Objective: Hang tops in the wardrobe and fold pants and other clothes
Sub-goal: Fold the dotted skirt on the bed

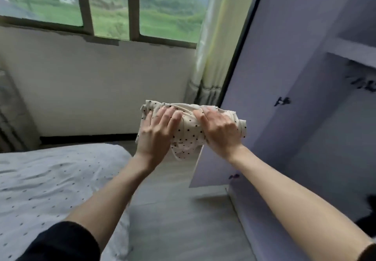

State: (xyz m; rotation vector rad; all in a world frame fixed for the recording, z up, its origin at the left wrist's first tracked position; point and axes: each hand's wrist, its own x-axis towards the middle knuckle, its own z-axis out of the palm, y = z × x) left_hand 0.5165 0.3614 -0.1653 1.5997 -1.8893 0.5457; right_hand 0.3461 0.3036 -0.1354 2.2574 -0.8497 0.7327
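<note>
Folded polka-dot garment (pixel 189 127) is held mid-air between the bed (pixel 50 179) and open wardrobe (pixel 305 98). Left hand (pixel 157 132) and right hand (pixel 220 129) both grip it, fingers curled over. Keep the bundle squeezed tight and level; a loose strap dangles underneath, tuck it before shelving.

- We see 1 cream garment with black dots (pixel 188 130), folded into a thick bundle.
- We hold it in the air, lying crosswise, with a loose edge hanging below.
- Beside it stands the lilac wardrobe (pixel 317 106), door open.
</note>
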